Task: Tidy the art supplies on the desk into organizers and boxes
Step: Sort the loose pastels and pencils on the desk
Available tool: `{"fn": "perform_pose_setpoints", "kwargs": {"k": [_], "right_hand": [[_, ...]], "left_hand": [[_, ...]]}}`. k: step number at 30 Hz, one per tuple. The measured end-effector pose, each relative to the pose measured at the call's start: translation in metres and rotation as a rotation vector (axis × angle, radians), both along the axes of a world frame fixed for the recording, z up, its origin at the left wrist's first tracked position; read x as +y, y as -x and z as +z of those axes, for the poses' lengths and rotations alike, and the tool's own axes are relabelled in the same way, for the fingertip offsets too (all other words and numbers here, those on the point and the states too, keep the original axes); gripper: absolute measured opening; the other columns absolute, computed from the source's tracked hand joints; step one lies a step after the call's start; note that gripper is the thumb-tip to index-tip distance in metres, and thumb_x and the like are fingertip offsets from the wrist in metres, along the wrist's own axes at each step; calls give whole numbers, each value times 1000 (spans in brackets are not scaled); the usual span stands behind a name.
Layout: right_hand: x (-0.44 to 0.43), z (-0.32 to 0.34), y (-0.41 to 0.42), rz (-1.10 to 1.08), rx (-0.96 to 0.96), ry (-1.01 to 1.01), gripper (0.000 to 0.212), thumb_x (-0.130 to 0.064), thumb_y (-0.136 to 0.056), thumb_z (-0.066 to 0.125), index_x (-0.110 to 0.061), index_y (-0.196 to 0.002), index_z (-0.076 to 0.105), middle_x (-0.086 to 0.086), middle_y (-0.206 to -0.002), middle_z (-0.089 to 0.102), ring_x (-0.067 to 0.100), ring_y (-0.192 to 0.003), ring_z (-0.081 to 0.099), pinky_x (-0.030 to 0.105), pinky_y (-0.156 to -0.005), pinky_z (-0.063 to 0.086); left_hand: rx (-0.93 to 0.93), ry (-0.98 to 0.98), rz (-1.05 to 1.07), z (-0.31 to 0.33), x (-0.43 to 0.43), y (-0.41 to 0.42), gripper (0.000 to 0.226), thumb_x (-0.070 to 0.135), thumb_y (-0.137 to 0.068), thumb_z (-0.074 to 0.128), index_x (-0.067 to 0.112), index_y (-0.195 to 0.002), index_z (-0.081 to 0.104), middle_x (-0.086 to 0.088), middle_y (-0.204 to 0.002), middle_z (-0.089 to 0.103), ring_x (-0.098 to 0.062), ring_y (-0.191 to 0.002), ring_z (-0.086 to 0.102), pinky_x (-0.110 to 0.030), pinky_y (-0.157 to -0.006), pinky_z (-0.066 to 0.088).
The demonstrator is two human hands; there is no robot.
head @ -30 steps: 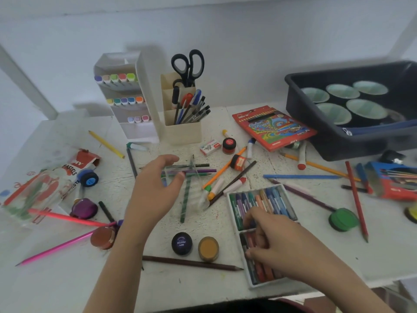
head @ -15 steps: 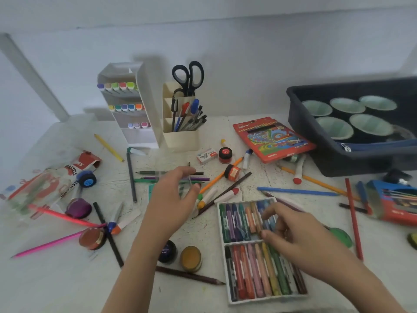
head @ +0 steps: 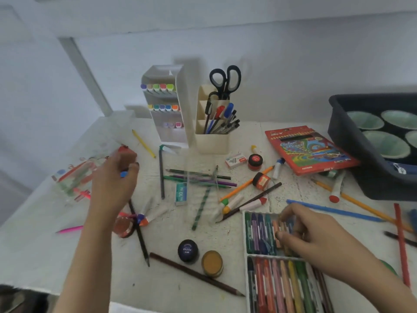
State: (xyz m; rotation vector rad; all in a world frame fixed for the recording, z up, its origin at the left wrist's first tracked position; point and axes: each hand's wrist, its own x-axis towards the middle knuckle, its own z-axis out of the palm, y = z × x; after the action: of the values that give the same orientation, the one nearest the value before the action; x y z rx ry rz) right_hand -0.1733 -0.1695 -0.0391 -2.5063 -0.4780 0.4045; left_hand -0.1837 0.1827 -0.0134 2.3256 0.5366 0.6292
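head view, desk (head: 45, 245) strewn with art supplies. at left of centre the left hand (head: 115, 181) curls its fingers round a small blue-capped item (head: 123, 174); blur hides how secure that hold is. at lower right the right hand (head: 316, 236) pinches an orange pastel (head: 275, 229) between thumb and fingertips in the upper compartment of the pastel tray (head: 245, 233), which runs off the bottom edge of the frame. likely hazards: pressing the pastel down at an angle could snap it or lever its neighbours out of their row; a push toward the lower edge could slide the tray off the desk. the left forearm passes just over a reddish jar (head: 121, 225) and a black pencil (head: 141, 240), so drawing the arm back low could roll either away. with attention split between the hands, the blue-capped item may slip. the marker organizer (head: 180, 105) and pen holder (head: 212, 141) stand at upper centre, well apart from both hands.
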Motion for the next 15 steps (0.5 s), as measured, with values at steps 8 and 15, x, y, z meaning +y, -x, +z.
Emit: {"fn": "perform_pose_setpoints", "kwargs": {"k": [8,15], "right_hand": [[69,33,-45,182,-99,-110,18,-49,-82,56,-41,-97,49,-17,-74,61,-8,-70,54,15,-54,38],[172,44,-78,358,-61,-142,23,-45,-87,58,-36,-106,48,-17,-88,57,-2,-79,54,16,-62,41]], "left_hand": [[260,33,313,0,116,18,44,25,-91,59,8,-130,51,-17,-134,51,-35,-124,46,-41,-101,34],[557,-110,112,-21,130,28,73,44,-79,67,32,-143,34,-2,-144,44,-29,-129,42,-48,-107,32]]}}
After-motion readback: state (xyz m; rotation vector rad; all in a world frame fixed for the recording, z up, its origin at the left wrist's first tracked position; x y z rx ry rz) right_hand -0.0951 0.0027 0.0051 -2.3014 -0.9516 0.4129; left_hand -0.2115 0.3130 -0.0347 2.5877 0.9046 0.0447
